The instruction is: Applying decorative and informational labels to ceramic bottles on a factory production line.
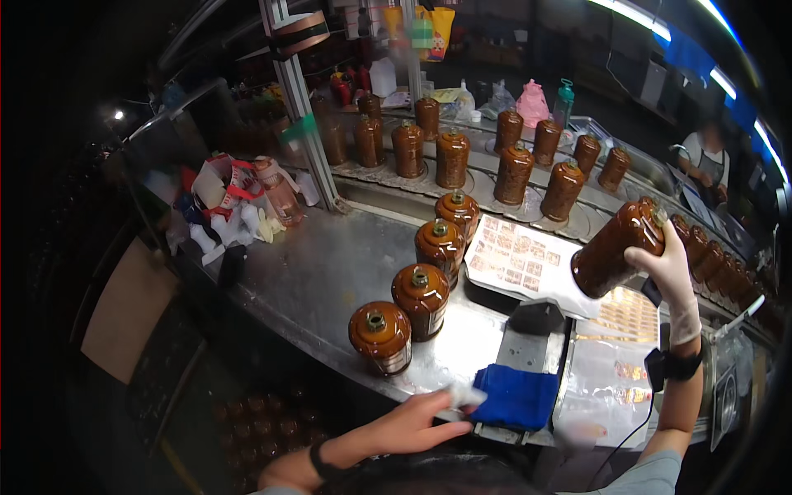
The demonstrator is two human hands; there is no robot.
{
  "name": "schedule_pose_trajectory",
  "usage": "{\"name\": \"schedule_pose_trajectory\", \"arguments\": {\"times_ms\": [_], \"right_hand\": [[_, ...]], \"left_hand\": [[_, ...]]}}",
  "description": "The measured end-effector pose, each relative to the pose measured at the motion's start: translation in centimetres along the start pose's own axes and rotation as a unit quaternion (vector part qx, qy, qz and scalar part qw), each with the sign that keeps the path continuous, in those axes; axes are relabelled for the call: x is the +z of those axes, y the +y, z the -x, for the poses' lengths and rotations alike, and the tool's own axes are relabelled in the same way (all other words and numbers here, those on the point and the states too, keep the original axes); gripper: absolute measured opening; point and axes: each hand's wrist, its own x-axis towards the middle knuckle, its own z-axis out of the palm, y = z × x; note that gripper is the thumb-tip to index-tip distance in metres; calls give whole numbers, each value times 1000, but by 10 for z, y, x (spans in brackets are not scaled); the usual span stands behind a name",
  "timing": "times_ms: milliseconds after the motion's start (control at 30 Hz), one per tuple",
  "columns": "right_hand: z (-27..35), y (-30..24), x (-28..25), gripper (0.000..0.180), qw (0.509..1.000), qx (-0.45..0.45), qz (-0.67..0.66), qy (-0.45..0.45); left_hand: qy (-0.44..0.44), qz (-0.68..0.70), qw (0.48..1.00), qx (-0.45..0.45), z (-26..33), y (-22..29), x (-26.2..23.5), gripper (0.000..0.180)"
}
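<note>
My right hand, in a pale glove, grips a glossy brown bottle near its neck. It holds the bottle tilted in the air at the right, above the label sheets. My left hand is at the bench's near edge, thumb and fingers apart, its fingertips wrapped in white and slightly blurred. Just right of those fingertips lies a blue cloth over the near end of a metal stand. Several similar brown bottles stand upright in a row left of the stand, the closest being a bottle with a label.
Sheets of small printed labels lie beyond the stand, with clear plastic label sheets to its right. Several brown bottles ride a conveyor behind the bench. A metal post rises at the left, near bags and a pink bottle. Another person is far right.
</note>
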Motion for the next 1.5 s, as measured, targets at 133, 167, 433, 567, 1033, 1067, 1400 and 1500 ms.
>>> {"name": "schedule_pose_trajectory", "arguments": {"times_ms": [133,167,433,567,1033,1067,1400,1500], "right_hand": [[81,-37,32,73,996,29,-41,-75],[95,-45,37,73,991,78,-45,-98],[139,-39,86,78,979,138,35,-148],[156,2,71,97,979,109,-44,-168],[240,41,135,106,996,15,52,-65],[242,41,134,106,996,34,54,-61],[223,50,137,101,993,42,95,-52],[216,52,138,102,989,78,101,-70]], "left_hand": [[235,-212,914,254,-61,36,55,96],[270,-240,890,277,-75,54,58,102],[328,-169,884,288,-115,7,84,114],[270,-10,954,132,-106,6,66,128],[102,351,930,-35,-119,2,58,78],[88,357,929,-48,-121,0,58,78],[134,270,953,-40,-145,-12,52,63],[106,277,952,-76,-155,-16,39,64]]}}
